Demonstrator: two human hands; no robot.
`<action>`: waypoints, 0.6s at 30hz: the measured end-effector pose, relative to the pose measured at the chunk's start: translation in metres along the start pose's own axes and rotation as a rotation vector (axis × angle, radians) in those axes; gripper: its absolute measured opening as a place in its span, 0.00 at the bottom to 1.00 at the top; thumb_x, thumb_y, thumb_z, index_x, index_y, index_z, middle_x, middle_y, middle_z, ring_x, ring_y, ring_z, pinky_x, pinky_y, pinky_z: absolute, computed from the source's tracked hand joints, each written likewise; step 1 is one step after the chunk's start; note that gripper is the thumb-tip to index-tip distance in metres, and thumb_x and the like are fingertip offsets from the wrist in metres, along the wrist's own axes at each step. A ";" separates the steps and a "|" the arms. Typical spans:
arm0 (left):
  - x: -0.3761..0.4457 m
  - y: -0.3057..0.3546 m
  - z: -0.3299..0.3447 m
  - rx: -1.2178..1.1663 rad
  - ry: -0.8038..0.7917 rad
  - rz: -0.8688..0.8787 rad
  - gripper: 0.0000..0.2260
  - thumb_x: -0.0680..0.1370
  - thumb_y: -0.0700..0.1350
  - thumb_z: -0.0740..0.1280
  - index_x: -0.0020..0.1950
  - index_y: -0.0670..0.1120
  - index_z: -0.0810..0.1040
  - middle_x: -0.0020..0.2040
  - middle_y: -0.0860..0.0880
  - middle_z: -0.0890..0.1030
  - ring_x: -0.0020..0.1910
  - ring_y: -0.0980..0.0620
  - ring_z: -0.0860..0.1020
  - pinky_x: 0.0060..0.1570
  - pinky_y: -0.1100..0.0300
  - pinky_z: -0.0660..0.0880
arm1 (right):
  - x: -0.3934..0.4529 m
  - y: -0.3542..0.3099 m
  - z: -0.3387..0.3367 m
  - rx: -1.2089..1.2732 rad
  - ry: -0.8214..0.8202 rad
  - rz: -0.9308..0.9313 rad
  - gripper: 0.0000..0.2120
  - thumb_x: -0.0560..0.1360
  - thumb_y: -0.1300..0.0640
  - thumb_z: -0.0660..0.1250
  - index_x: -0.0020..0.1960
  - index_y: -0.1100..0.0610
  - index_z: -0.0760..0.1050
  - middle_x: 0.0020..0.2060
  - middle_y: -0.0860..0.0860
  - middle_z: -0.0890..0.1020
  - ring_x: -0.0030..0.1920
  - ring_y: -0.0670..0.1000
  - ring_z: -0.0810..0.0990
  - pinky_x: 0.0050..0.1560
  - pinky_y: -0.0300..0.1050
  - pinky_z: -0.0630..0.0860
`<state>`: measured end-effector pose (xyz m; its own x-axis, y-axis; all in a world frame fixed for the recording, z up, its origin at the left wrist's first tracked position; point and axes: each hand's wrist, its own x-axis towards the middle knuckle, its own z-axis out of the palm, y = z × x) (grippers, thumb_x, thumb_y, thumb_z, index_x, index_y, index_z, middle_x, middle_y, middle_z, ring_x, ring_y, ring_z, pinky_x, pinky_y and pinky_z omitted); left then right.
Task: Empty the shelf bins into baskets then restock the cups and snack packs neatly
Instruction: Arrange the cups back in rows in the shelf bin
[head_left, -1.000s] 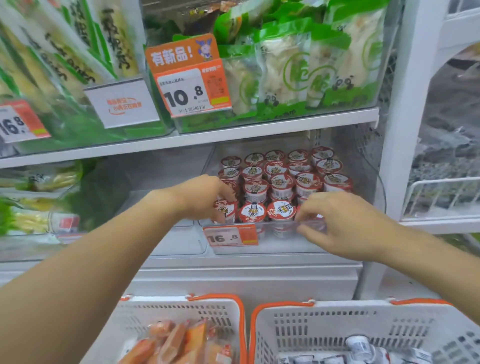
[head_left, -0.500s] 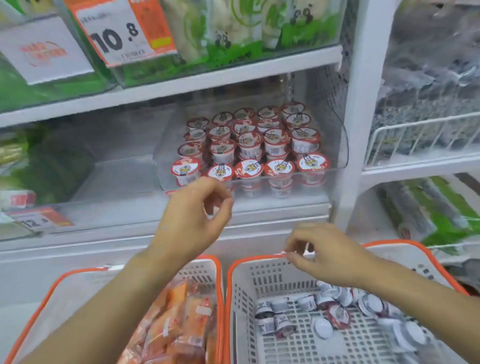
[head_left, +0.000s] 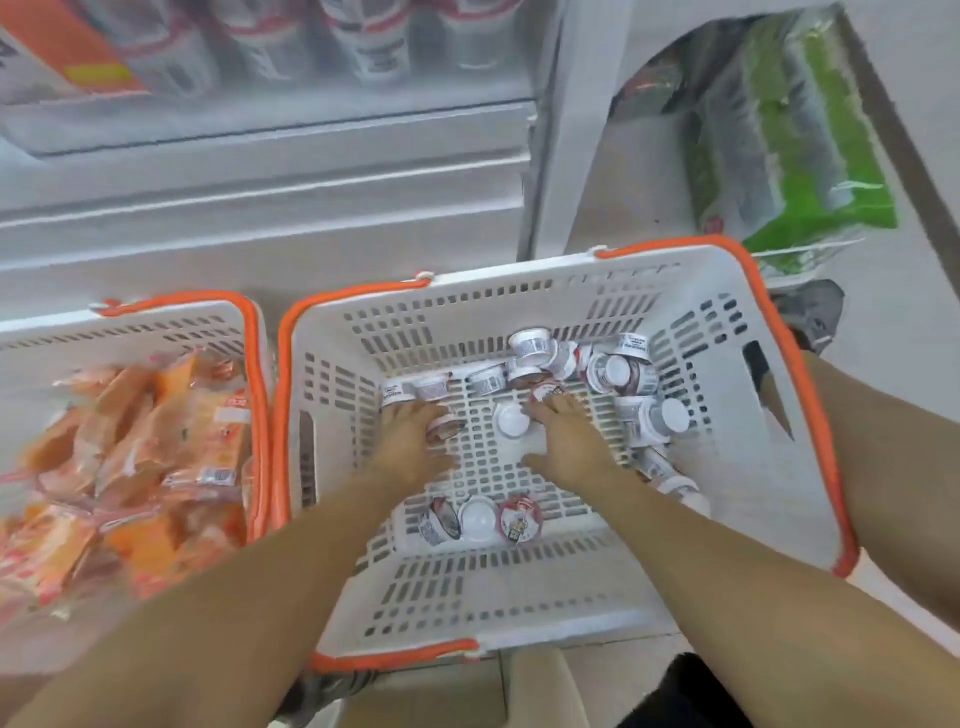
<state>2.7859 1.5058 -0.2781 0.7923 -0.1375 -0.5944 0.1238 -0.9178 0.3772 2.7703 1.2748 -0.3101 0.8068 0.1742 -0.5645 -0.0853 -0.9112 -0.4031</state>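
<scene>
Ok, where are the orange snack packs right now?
In the head view, the orange snack packs lie piled in the left basket, beside the right basket holding loose cups.

Nothing legible here: the cup (head_left: 519, 520) lids show only blurred print (a barcode-like patch, no characters), and the orange snack packs (head_left: 156, 415) carry smeared white labels, unreadable.
</scene>
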 end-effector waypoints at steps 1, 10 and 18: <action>0.005 0.000 0.005 -0.030 0.017 -0.016 0.33 0.74 0.50 0.75 0.76 0.51 0.67 0.73 0.47 0.68 0.73 0.43 0.61 0.73 0.51 0.56 | 0.002 -0.002 0.001 0.013 0.012 -0.005 0.34 0.74 0.48 0.74 0.76 0.51 0.65 0.70 0.53 0.66 0.72 0.57 0.65 0.64 0.55 0.73; 0.023 -0.004 0.022 -0.182 0.054 -0.079 0.22 0.75 0.50 0.74 0.65 0.42 0.77 0.40 0.49 0.82 0.45 0.46 0.79 0.52 0.50 0.77 | 0.023 -0.008 0.013 -0.147 0.146 0.033 0.28 0.73 0.39 0.71 0.68 0.50 0.73 0.69 0.53 0.66 0.69 0.59 0.61 0.67 0.56 0.63; 0.017 -0.014 0.001 0.187 0.072 -0.075 0.16 0.75 0.60 0.69 0.59 0.54 0.78 0.62 0.49 0.66 0.65 0.43 0.60 0.72 0.48 0.55 | 0.018 -0.027 0.015 0.275 0.072 -0.007 0.21 0.68 0.48 0.75 0.55 0.52 0.70 0.51 0.51 0.76 0.52 0.52 0.72 0.51 0.51 0.73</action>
<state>2.7973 1.5159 -0.2939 0.8267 -0.0456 -0.5608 0.0758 -0.9786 0.1914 2.7780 1.3086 -0.3204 0.8466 0.1442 -0.5122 -0.2270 -0.7728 -0.5927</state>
